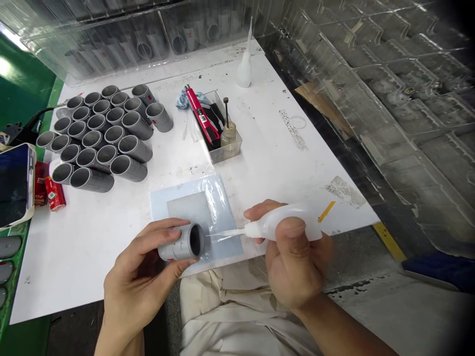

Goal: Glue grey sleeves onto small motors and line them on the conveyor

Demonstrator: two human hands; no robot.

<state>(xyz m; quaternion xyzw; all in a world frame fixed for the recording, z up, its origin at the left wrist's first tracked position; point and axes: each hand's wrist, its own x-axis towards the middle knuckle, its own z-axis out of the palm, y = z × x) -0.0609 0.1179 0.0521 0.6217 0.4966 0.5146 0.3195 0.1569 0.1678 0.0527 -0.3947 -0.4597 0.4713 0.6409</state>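
Note:
My left hand [143, 269] is closed around a short grey plastic tube [174, 245], its open end turned to the right. Wrapped in my right hand [297, 257] is a white squeeze bottle [284, 221] lying on its side, its thin nozzle pointing left. The nozzle's tip is close to the tube's open end; whether they touch I cannot tell. Beneath them lies a light blue sheet [218, 198] under clear plastic, with a grey rectangle [189, 210] on it. Several similar grey tubes [97, 139] stand grouped at the left of the white table [267, 163].
A clear box [226, 154] holds a red cutter [202, 117] and a small glass jar [229, 134]. A second squeeze bottle [244, 71] stands behind. At left are a phone [15, 183] and a red packet [55, 194]. Clear trays [408, 89] are stacked at right.

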